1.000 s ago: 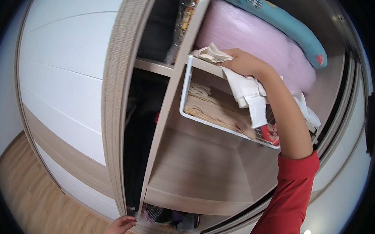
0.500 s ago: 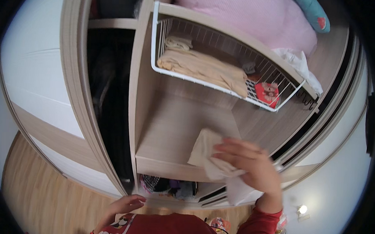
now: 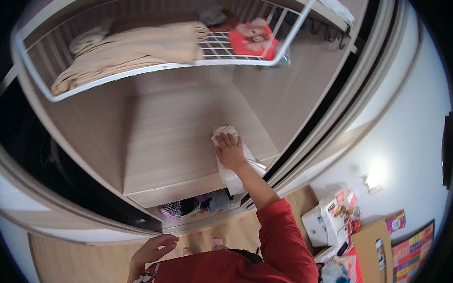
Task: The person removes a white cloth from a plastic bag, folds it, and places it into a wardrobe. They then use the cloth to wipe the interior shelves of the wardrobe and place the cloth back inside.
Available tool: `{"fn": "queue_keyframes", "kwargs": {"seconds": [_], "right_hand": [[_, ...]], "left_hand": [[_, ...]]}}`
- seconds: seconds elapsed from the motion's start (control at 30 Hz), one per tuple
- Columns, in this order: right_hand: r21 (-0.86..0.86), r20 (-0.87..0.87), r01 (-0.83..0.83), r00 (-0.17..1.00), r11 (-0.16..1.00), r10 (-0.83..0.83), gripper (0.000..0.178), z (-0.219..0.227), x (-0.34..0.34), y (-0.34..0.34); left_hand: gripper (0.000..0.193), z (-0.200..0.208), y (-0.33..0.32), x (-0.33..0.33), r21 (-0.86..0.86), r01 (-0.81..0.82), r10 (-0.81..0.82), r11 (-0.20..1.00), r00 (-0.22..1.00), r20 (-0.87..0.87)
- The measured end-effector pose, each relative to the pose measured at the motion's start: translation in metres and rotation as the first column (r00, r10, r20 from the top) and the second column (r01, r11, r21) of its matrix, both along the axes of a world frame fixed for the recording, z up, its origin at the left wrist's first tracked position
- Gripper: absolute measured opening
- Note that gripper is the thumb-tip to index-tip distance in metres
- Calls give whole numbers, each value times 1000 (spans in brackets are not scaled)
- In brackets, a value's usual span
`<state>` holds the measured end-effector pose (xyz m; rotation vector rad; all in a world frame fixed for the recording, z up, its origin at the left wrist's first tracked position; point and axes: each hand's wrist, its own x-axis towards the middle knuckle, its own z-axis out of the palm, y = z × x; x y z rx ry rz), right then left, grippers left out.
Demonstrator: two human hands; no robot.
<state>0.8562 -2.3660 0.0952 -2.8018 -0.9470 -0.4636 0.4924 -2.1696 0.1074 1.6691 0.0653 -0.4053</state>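
My right hand (image 3: pixel 230 151) holds a cream-white cloth (image 3: pixel 231 177) down on the wooden shelf board (image 3: pixel 171 139) inside the wardrobe. Its fingers lie over the bunched far end, slightly apart, and the loose end trails toward the shelf's front right edge. My left hand (image 3: pixel 154 250) hangs low in front of the wardrobe, holding nothing, its fingers loosely bent and apart from the thumb.
Above the shelf, a white wire basket (image 3: pixel 162 66) holds folded beige fabric (image 3: pixel 145 45) and a red packet (image 3: pixel 253 38). Clothes (image 3: pixel 204 204) fill the compartment below. Hooks (image 3: pixel 330 35) line the right side. At right stand a white box (image 3: pixel 316 227) and cardboard (image 3: pixel 375 251).
My right hand has carried the cloth from the air in front of the wardrobe down onto the shelf. The view has shifted closer and to the right. My left hand still holds nothing.
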Motion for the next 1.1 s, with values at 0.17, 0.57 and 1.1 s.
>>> {"fn": "queue_keyframes", "kwargs": {"seconds": [0.17,0.57,1.1], "right_hand": [[-76,-11,323,946,943,-325,46,-9,42,-63],[-49,97,340,937,939,-334,29,-19,111,-89],[278,73,-183,983,943,170,33,57,-29,-165]], "left_hand": [[21,3,1,52,202,-158,109,967,966,234],[17,53,-153,203,216,26,-102,976,932,347],[35,71,-219,317,-694,-245,-50,677,925,-376]]}}
